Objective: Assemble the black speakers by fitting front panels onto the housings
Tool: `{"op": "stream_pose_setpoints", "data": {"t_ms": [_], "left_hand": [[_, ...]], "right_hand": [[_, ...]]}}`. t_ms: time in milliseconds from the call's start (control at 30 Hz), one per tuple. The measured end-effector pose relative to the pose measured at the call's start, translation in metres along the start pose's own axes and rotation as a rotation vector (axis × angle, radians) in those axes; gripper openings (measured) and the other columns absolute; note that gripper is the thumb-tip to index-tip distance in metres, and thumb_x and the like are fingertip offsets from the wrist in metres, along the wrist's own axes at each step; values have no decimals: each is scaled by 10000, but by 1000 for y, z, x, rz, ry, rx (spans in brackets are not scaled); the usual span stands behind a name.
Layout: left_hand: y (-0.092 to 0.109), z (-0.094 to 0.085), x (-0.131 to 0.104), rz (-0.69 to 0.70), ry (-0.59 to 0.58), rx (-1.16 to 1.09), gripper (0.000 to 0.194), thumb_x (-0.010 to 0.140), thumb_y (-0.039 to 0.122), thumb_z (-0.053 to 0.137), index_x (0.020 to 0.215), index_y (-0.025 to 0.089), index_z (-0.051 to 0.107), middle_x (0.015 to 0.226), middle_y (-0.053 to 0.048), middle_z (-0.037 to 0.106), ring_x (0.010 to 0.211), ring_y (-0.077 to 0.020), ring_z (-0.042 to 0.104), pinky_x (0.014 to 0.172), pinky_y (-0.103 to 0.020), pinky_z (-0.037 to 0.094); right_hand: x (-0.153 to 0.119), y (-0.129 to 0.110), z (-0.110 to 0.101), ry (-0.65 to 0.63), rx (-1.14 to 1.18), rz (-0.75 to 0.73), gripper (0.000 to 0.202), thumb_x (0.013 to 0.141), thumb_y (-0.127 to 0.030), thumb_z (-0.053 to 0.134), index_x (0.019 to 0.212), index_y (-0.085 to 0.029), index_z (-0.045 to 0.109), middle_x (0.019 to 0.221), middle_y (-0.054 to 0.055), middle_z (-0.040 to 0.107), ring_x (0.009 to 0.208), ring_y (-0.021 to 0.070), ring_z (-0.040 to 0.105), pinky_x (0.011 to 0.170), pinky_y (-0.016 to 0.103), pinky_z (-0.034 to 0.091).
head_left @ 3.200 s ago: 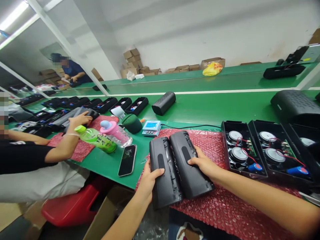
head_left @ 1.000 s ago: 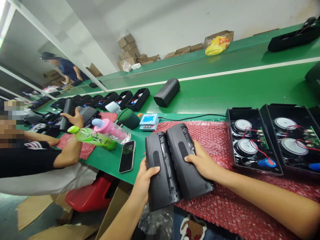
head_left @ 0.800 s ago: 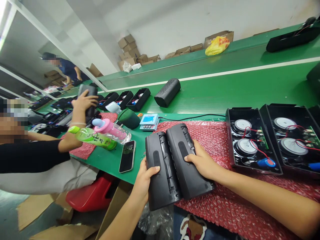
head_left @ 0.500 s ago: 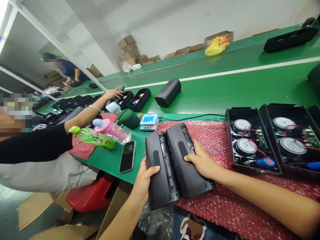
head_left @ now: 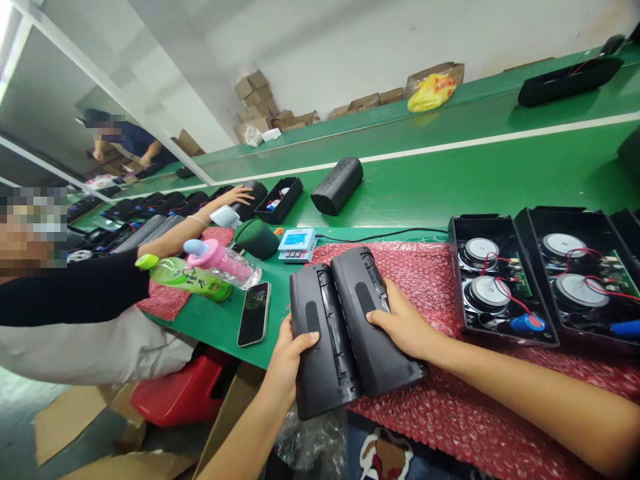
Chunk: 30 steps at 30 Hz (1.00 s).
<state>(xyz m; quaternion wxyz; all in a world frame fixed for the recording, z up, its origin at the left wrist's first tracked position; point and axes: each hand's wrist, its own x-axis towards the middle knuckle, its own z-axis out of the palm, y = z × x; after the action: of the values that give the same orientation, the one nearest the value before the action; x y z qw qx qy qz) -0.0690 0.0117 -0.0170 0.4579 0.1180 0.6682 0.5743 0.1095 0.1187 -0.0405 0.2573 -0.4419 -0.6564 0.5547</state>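
My left hand (head_left: 293,357) grips the outer side of a black plastic housing (head_left: 315,367), thumb on its face. A second black housing (head_left: 367,333) leans beside it, touching, with my right hand (head_left: 400,323) closed on its right edge. Both housings are tilted over red bubble wrap (head_left: 425,280) at the table's near edge. To the right stand two open black cases, a nearer one (head_left: 505,267) and another (head_left: 575,267), with round white speakers, red wires and blue parts inside. A small light-blue device (head_left: 297,245) with a lit screen sits beyond the housings.
Left of the housings lie a phone (head_left: 254,313), a green bottle (head_left: 195,277) and a pink bottle (head_left: 225,263). A person's arm (head_left: 175,237) reaches over a row of black cases. On the green belt (head_left: 425,180) rests a dark speaker shell (head_left: 337,185).
The neighbouring person's hand has shifted slightly right, and a dark shell now covers the open case under it. The person farther back has moved their arms. My hands and both housings stay nearly still.
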Motion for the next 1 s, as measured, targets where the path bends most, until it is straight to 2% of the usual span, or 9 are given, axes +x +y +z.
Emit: {"op": "stream_pose_setpoints", "data": {"t_ms": [200, 733, 1000], "left_hand": [[2, 2, 0, -3, 12, -1, 733, 556, 174, 727, 1235, 245, 462, 1101, -57, 643, 810, -196, 668, 741, -338, 547], [0, 0, 0, -8, -1, 12, 708, 578, 171, 716, 1233, 247, 457, 1147, -59, 616, 809, -177, 658, 742, -319, 542], [0, 0, 1, -5, 15, 32, 734, 561, 185, 717, 1244, 238, 455, 1099, -60, 638, 792, -186, 661, 731, -335, 545]], "right_hand": [[0, 4, 1, 8, -10, -14, 619, 708, -339, 560, 1276, -159, 392, 1249, 126, 491, 1143, 255, 458, 1000, 412, 356], [-1, 1, -1, 9, -18, -12, 629, 709, -337, 560, 1283, -142, 391, 1257, 140, 491, 1161, 256, 453, 1007, 406, 352], [1, 5, 2, 14, -14, -14, 649, 708, -347, 568, 1296, -136, 392, 1261, 141, 499, 1165, 254, 466, 1009, 401, 362]]}}
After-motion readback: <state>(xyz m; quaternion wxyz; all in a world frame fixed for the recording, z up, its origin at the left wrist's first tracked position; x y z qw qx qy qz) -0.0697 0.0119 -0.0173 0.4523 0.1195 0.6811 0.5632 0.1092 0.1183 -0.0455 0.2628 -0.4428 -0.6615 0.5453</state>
